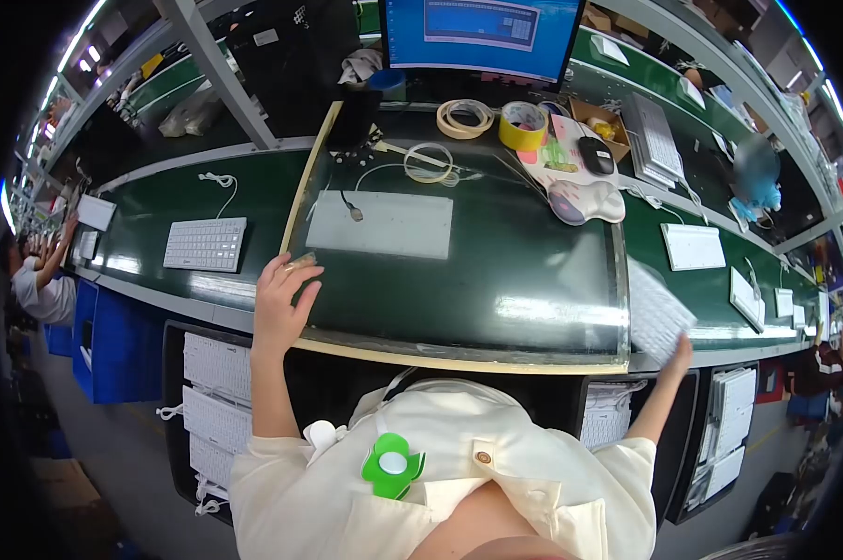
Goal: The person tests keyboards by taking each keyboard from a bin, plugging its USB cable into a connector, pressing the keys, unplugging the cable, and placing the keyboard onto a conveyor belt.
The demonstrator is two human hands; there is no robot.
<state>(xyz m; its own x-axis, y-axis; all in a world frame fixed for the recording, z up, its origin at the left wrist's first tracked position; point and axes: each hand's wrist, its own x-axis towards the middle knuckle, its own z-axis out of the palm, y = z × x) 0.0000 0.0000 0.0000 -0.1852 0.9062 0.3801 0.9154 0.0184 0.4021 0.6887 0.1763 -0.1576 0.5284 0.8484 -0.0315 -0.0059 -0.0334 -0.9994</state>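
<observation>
My right hand (680, 355) grips the lower right corner of a white keyboard (657, 313), blurred by motion, over the right edge of the glass-topped work mat (533, 280). My left hand (289, 287) is at the mat's left edge, its fingers curled, with a small brownish, shiny item (301, 262) at the fingertips. Between the hands and farther back, a flat white panel (379, 225) lies on the mat. A short dark cable with a USB plug (355, 213) rests over the panel.
A monitor (482, 33) stands at the back. Nearby are tape rolls (522, 126), a mouse (596, 156) and a wrist-rest pad (585, 201). Keyboards lie left (205, 245) and right (694, 246). Bins of keyboards (218, 415) flank my body. Co-workers (43, 289) are at far left and right.
</observation>
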